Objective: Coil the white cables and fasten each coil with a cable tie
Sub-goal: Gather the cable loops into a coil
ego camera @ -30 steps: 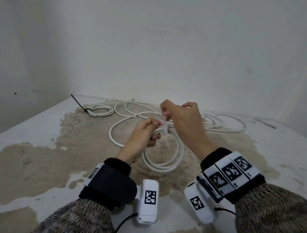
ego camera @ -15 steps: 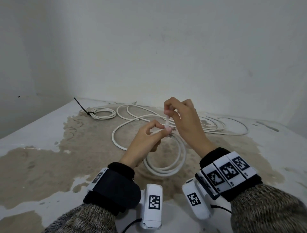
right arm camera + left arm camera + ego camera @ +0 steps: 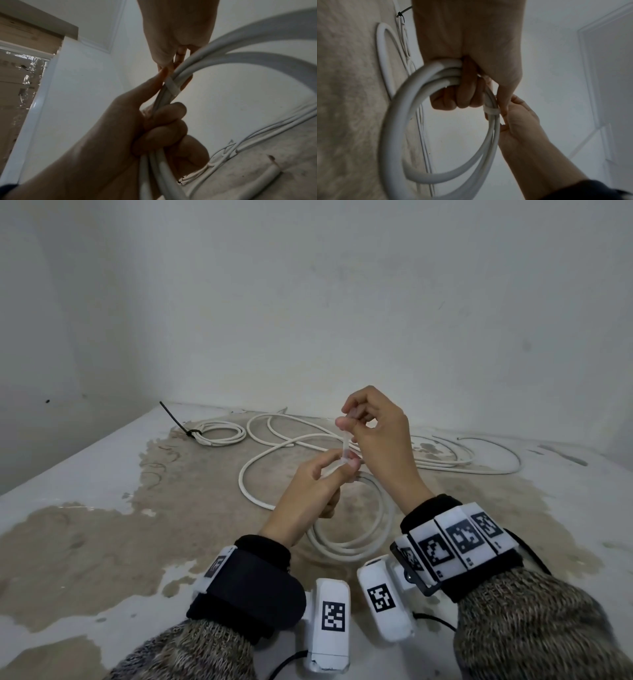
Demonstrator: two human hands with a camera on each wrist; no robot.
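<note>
My left hand (image 3: pixel 337 470) grips a coil of thick white cable (image 3: pixel 363 542) held up over the table; its curled fingers (image 3: pixel 458 94) wrap the bundled turns. A white cable tie (image 3: pixel 345 446) circles the coil just past those fingers, and its band (image 3: pixel 490 111) shows in the left wrist view and again as the band (image 3: pixel 172 88) in the right wrist view. My right hand (image 3: pixel 349 422) is above the coil and pinches the tie's upright tail between thumb and fingers. The tie's head is hidden by my fingertips.
A small white coil (image 3: pixel 219 434) fastened with a black cable tie (image 3: pixel 174 419) lies at the table's far left. Loose white cables (image 3: pixel 462 460) sprawl across the far middle and right. The table (image 3: pixel 85 535) has a worn brown patch; a wall stands close behind.
My right hand has risen, drawing the tie's tail upward away from the coil. Both hands and the coil have lifted slightly.
</note>
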